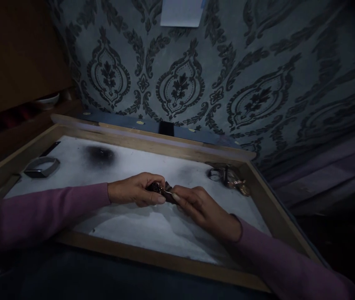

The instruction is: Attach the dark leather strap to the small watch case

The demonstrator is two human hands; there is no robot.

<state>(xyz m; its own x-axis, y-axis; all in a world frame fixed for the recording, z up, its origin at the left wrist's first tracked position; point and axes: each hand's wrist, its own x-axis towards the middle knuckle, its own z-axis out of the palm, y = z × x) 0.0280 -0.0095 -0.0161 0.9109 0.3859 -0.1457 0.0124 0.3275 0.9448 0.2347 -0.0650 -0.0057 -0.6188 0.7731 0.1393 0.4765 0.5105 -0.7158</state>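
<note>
- Dark strap-like piece (169, 196), coppery and shiny at one end, sits between my hands, raised over the tray; looks like a watch on its band, too dim to confirm.
- Key relation: shiny end is inside my left hand (138, 189), strap end points right and slightly toward me, into the fingertips of my right hand (203, 208).
- Long axis runs roughly left to right; both hands touch it, neither nearer.
- Left hand curled round it, thumb along the near side; right hand pinching the strap end, thumb against index.
- Surface: white tray bottom (127, 221) inside a shallow wooden frame (165, 259), dark smudge (101, 156) at far left.
- Grey-banded watch (41, 166) near the left side; clear-wrapped items (232, 180) in the far right corner.
- Room: dim; patterned wall (180, 85) behind, white paper (182, 13) on it, white bowl (48, 101) on the left.
</note>
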